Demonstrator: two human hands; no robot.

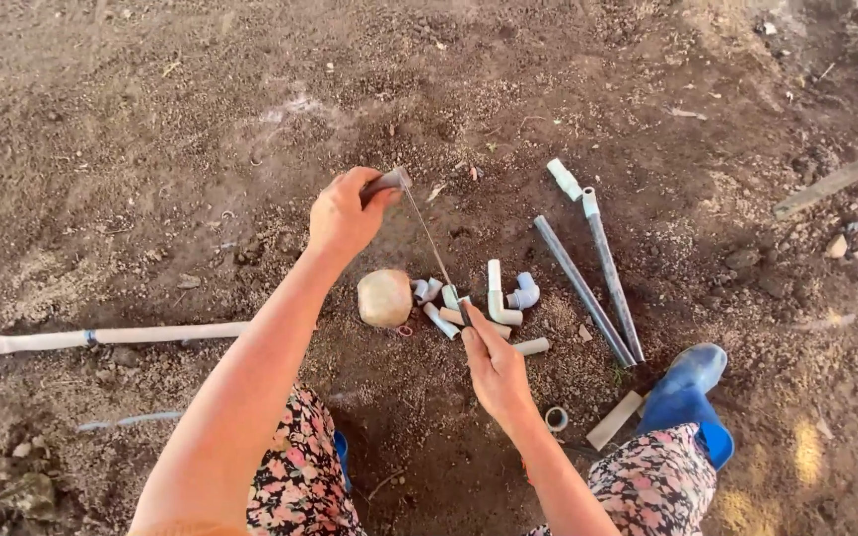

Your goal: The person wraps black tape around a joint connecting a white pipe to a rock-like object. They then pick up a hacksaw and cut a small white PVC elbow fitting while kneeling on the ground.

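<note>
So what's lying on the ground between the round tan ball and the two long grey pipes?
In the head view, a cluster of small pipe fittings lies between the ball and the long pipes, with the right hand reaching into it.

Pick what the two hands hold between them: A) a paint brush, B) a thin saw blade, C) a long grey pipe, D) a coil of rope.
B: the left hand grips one end of the thin saw blade and the right hand the other, above the pipe fittings.
</note>
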